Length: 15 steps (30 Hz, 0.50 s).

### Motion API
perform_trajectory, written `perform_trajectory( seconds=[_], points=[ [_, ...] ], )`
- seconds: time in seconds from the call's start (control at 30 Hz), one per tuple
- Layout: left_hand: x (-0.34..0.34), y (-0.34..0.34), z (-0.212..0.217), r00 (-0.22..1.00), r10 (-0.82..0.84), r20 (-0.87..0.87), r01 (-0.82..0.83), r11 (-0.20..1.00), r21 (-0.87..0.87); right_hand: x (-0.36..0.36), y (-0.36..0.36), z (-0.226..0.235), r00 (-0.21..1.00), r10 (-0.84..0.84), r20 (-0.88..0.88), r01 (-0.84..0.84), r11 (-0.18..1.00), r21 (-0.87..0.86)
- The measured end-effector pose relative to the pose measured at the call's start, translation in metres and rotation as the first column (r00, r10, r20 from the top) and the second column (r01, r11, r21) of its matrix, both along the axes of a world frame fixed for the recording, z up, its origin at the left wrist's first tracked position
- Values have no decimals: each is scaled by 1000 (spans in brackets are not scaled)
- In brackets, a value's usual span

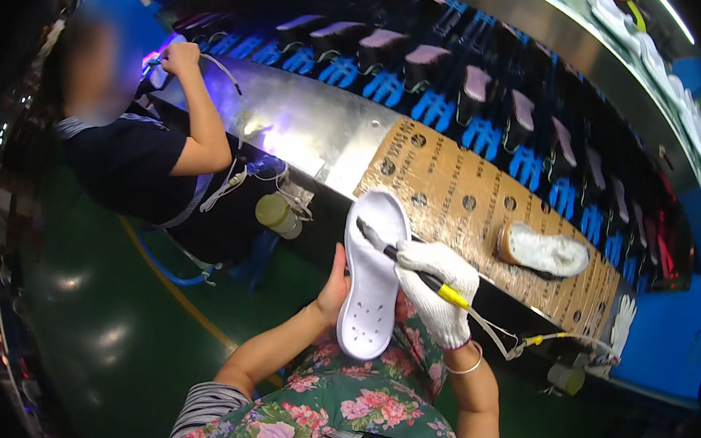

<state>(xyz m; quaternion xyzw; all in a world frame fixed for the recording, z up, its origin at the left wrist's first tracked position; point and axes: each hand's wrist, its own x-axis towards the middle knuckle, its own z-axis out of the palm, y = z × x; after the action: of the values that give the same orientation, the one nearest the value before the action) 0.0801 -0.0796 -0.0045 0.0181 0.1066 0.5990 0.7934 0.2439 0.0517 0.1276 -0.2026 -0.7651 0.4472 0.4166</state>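
My left hand [333, 290] is bare and wrapped round the left edge of a pale white shoe sole [371, 291], holding it upright in front of my apron. The sole has a raised rim and a cluster of small holes at its lower end. My right hand [444, 291], in a white knit glove, grips a black-handled brush [424, 276] with a yellow collar. Its bristles lie over the upper inside of the sole; whether they touch is hard to tell. From the brush a thin hose [486, 324] runs off to the right.
Brown printed cardboard [451, 190] covers the metal bench ahead, with a brown-edged, white-topped shoe-shaped piece [547, 253] on it. Behind runs a rack of blue holders [433, 110] with shoe parts. A co-worker [141, 161] stands at left. A white glove [624, 323] hangs at right.
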Motion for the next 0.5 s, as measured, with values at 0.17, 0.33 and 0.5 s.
perform_trajectory(
  seconds=[0.17, 0.33, 0.5],
  points=[
    [20, 27, 50, 981, 184, -56, -191, 969, -154, 0, 14, 19, 998, -63, 30, 51, 951, 306],
    [31, 29, 54, 884, 190, -427, -214, 977, -10, -10, 22, 16, 987, -158, 6, 125, 801, 585],
    [19, 30, 47, 817, 82, -571, -161, 983, -89, -17, 2, 1, 998, 59, 10, -57, 885, 462]
  ],
)
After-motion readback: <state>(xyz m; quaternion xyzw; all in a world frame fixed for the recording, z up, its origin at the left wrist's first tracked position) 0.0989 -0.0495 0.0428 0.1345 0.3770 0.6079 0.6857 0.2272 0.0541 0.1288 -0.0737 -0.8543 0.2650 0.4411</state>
